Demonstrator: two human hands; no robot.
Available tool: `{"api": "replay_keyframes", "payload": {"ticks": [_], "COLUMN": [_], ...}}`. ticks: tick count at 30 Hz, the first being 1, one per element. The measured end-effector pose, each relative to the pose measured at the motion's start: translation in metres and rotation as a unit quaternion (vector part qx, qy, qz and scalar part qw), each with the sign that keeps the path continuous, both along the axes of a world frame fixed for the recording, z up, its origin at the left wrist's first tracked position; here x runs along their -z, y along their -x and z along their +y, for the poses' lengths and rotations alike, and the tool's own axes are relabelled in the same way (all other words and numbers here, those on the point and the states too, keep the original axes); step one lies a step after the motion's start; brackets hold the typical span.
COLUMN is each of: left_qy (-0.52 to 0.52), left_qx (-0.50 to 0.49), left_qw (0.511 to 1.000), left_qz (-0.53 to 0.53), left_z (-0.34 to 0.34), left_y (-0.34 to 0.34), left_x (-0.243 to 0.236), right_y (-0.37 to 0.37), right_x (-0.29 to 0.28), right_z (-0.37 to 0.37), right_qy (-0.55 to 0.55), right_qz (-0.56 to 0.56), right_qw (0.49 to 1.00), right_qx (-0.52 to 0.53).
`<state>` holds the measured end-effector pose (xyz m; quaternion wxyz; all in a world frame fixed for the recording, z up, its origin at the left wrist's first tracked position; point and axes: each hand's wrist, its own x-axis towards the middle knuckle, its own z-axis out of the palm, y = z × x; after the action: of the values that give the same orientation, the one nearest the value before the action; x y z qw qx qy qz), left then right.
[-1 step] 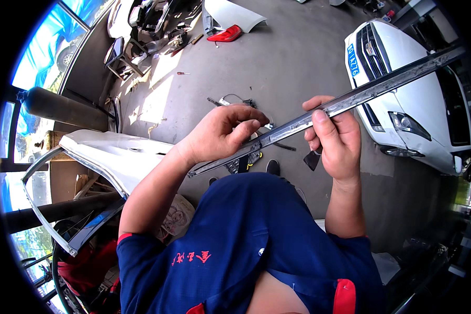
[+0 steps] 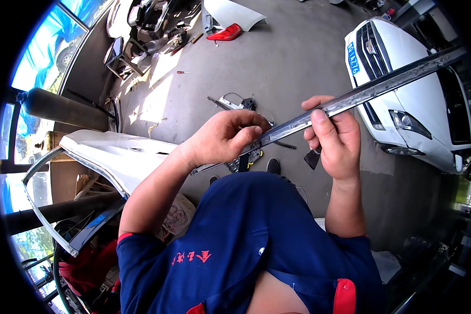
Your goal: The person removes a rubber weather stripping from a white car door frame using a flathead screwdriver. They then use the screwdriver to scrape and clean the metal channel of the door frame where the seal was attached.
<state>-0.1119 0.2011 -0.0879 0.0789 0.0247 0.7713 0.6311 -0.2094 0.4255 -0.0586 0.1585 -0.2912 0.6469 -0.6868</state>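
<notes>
Overlapping the long strip (image 2: 377,89) more than before, the left fingers (image 2: 247,136).

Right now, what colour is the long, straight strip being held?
Strip: black and mottled grey, in the head view.

The camera is worn on the head and looks down. The shirt (image 2: 230,230) fills the bottom, very near. The left hand (image 2: 220,137) and right hand (image 2: 341,140) are near too. The floor (image 2: 293,63) is farther. The view is so wide that straight edges bend near its round rim.
</notes>
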Motion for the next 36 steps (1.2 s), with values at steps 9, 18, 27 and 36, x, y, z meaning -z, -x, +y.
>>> {"api": "replay_keyframes", "payload": {"ticks": [9, 18, 27, 36], "left_qy": [-0.002, 0.053, 0.167, 0.224], "left_qx": [0.014, -0.009, -0.011, -0.1], "left_qw": [1.0, 0.997, 0.936, 0.931], "left_qz": [0.025, 0.056, 0.31, 0.269], "left_z": [0.007, 0.002, -0.006, 0.01], "left_y": [-0.011, -0.027, -0.037, -0.042], "left_x": [0.026, 0.01, 0.007, -0.002], "right_y": [-0.002, -0.003, 0.004, -0.005], "right_x": [0.003, -0.006, -0.015, -0.026], "right_z": [-0.007, -0.021, -0.028, -0.035], "right_qy": [-0.034, -0.021, -0.017, -0.016], "right_qz": [0.089, 0.036, -0.016, -0.044], "right_qw": [0.995, 0.999, 0.999, 0.998], "right_qx": [0.007, -0.013, -0.037, -0.031]}}
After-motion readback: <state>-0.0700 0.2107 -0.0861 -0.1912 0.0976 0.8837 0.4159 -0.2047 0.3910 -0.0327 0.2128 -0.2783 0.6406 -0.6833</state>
